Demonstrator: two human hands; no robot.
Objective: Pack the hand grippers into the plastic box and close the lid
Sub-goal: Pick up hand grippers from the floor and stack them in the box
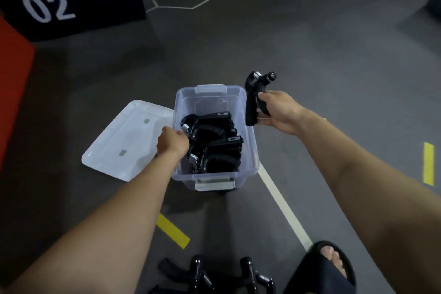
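A clear plastic box (pixel 249 136) stands open on the dark floor, with two black hand grippers (pixel 214 148) lying inside. Its lid (pixel 124 141) lies flat on the floor to the left of the box. My left hand (pixel 173 143) is at the box's left rim, its curled fingers on the nearer packed gripper by the spring. My right hand (pixel 279 112) holds another black hand gripper (pixel 254 98) upright in the air, just right of the box's far corner. More black hand grippers (pixel 214 277) lie on the floor at the bottom edge.
A black block marked "02" (pixel 69 0) stands at the far left beside a red surface (pixel 12 74). My foot in a black slide sandal (pixel 327 267) is at the bottom right. White and yellow lines mark the floor.
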